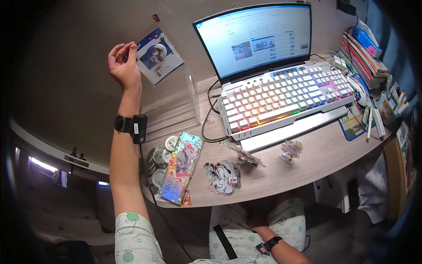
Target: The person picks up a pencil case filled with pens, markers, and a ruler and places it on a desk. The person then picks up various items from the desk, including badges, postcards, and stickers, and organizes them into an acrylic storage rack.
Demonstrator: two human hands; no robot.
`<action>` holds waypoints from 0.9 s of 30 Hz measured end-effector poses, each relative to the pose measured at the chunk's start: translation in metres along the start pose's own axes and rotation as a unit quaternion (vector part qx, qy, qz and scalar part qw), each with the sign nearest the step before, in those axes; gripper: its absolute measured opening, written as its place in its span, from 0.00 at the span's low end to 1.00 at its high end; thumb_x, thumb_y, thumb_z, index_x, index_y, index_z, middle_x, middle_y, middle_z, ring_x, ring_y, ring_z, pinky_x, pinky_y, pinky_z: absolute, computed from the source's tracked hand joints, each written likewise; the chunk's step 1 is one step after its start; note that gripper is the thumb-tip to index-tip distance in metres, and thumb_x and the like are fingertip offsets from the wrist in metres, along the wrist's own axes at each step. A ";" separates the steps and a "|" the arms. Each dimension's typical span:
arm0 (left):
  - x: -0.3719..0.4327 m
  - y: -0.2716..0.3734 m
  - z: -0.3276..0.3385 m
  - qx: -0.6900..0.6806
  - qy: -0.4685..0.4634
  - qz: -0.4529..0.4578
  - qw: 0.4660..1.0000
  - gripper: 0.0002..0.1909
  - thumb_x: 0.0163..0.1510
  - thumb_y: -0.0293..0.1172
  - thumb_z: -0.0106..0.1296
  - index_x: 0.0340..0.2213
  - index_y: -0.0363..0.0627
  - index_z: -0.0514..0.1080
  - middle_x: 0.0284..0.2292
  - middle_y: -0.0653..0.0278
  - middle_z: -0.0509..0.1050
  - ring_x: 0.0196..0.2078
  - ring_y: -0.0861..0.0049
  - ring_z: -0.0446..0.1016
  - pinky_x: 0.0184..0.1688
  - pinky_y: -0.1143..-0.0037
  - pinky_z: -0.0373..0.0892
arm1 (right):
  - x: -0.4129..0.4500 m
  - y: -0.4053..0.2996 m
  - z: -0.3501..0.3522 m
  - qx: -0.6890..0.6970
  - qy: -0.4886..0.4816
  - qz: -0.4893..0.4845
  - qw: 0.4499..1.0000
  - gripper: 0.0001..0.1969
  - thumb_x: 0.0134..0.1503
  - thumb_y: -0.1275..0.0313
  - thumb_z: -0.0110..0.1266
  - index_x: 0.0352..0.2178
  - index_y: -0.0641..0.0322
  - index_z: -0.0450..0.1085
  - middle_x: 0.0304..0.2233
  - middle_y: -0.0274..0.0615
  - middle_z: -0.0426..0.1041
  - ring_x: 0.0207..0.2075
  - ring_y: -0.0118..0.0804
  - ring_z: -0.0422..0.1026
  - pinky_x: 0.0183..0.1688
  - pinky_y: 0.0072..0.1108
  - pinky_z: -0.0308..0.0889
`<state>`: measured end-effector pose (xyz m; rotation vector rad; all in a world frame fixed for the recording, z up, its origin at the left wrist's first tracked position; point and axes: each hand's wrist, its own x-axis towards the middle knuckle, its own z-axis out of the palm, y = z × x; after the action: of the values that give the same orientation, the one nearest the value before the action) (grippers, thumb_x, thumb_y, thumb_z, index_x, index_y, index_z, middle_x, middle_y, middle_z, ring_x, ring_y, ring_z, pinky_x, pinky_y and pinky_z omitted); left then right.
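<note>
My left hand [125, 66] is raised at the upper left, its fingers curled and thumb upward. Its thumb side meets the left edge of a blue and white printed card [168, 67] with a round picture, tilted in front of the wall. Whether the fingers pinch this card or only overlap it is unclear. A black strap with a small box [139, 128] sits on the left wrist, and a cable runs down from it. Low in the view, my right hand [255, 220] rests between my thighs, mostly lost in shadow. A similar strap [273, 243] circles that wrist.
On the desk [263, 181] lie round badges [159, 178], a holographic card [173, 189] and acrylic figures [226, 176]. A clear acrylic panel [193, 95] stands behind. A lit keyboard [283, 99] sits before a laptop screen [257, 39]. Books [362, 59] and a mouse [357, 89] are at right.
</note>
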<state>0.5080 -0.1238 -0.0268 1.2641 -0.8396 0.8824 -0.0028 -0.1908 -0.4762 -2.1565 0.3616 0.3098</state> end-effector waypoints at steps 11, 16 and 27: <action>-0.003 -0.056 -0.025 0.071 -0.092 0.123 0.986 0.11 0.49 0.20 0.61 0.36 0.37 0.73 0.35 0.61 0.76 0.37 0.80 0.74 0.42 0.81 0.71 | 0.005 0.021 0.029 -0.102 0.032 0.030 0.994 0.16 0.54 0.69 0.44 0.43 0.63 0.68 0.40 0.59 0.72 0.39 0.59 0.72 0.42 0.45 0.67; -0.030 -0.026 -0.027 0.445 -0.074 0.170 0.876 0.28 0.41 0.40 0.69 0.43 0.45 0.71 0.46 0.59 0.70 0.51 0.65 0.68 0.52 0.68 0.65 | 0.009 0.037 0.034 -0.095 0.029 -0.021 0.995 0.18 0.54 0.69 0.44 0.45 0.64 0.67 0.43 0.59 0.70 0.43 0.58 0.70 0.46 0.42 0.65; -0.041 -0.015 -0.029 0.460 -0.153 0.177 0.856 0.25 0.45 0.39 0.64 0.46 0.54 0.74 0.56 0.64 0.64 0.61 0.59 0.57 0.60 0.65 0.58 | 0.012 0.026 0.032 -0.020 0.010 0.010 1.000 0.22 0.55 0.69 0.43 0.51 0.66 0.64 0.49 0.62 0.67 0.51 0.58 0.65 0.54 0.40 0.60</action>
<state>0.5051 -0.0998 -0.0730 2.1703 -0.9469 1.5035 -0.0044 -0.1805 -0.5180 -2.1971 0.3924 0.3088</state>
